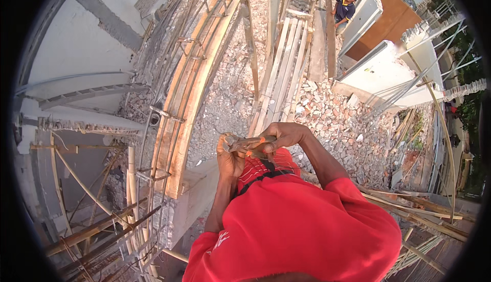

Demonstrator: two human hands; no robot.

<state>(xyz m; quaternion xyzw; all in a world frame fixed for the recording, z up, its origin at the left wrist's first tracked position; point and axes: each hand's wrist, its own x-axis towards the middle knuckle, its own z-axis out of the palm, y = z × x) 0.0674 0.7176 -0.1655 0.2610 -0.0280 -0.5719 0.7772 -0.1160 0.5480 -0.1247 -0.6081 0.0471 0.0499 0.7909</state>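
Both my hands meet in front of my waist, in the middle of the picture. My right hand (284, 134) is closed round the handles of what look like pincers (247, 143), a worn grey-brown metal tool with orange on its handles. My left hand (230, 163) has its fingers curled round the tool's other end. Whether a thin wire is also between those fingers, I cannot make out. Just left of my hands runs a long wooden formwork board (190, 109), with steel reinforcing bars (171, 109) and square stirrups along it.
Broken brick rubble (327, 110) covers the ground ahead. Long planks (284, 67) lie across it. Bamboo poles (132, 179) and rusty bars stand at lower left. Part-demolished white walls (381, 72) rise at right, where another person (344, 10) sits. More poles (424, 213) lie at lower right.
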